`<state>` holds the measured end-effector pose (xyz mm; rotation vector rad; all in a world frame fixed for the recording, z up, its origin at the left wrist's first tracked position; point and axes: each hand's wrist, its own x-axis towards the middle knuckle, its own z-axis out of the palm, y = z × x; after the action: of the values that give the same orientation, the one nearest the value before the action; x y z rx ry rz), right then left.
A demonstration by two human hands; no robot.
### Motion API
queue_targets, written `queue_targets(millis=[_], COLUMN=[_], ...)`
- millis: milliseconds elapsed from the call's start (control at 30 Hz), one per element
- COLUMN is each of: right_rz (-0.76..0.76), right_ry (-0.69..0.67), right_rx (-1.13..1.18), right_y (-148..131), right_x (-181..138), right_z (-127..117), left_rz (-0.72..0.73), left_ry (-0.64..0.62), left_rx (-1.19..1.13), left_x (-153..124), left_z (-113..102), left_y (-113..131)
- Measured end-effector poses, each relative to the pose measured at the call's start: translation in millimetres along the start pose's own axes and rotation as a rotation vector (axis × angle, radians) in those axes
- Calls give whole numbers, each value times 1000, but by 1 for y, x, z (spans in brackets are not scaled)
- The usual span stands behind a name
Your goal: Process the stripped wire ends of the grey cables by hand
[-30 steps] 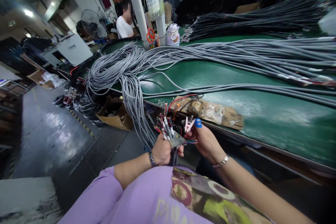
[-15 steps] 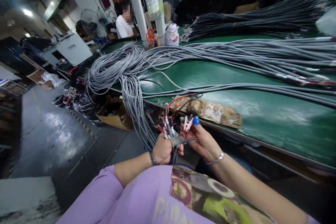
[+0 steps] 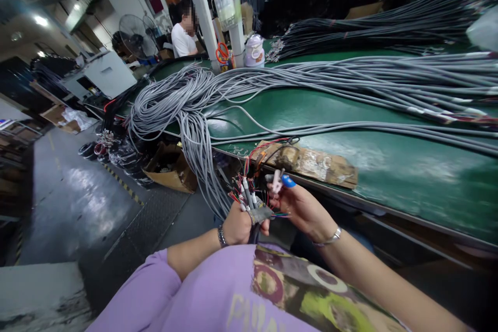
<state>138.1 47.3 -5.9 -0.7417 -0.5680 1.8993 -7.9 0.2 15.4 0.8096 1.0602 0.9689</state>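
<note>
My left hand (image 3: 236, 225) is closed around a bundle of grey cables (image 3: 247, 195), whose stripped ends fan upward in red, black, green and white wires. One grey cable end (image 3: 260, 214) lies crosswise over the bundle by my left thumb, its thin coloured wires pointing right. Just to the right, my right hand (image 3: 307, 210) pinches a small pale pink clip-like tool (image 3: 277, 181). A blue cover (image 3: 288, 181) sits on my right thumb. The tool stands a little above the crosswise wires, apart from them. My right fingertips are partly hidden.
A taped cardboard-covered block (image 3: 315, 164) lies along the front edge of the green table (image 3: 389, 155). Long grey cables (image 3: 163, 98) cross the table and hang over its edge. An open cardboard box (image 3: 167, 171) stands below. Behind the table sits another person (image 3: 182, 39).
My right hand has drawn slightly away from the crosswise wires, and the pink tool has turned in it. My left hand has shifted a little left with the cable bundle.
</note>
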Motion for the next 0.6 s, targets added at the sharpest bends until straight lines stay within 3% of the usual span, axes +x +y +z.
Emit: queue_targets(millis=[600], right_rz=[47], right_ry=[24], right_rx=[-29], right_y=[-12], right_x=[-2], right_z=[-1], left_rz=[-62], left_ry=[-95], left_rx=[-8], left_x=[22], left_z=[0], left_y=[9])
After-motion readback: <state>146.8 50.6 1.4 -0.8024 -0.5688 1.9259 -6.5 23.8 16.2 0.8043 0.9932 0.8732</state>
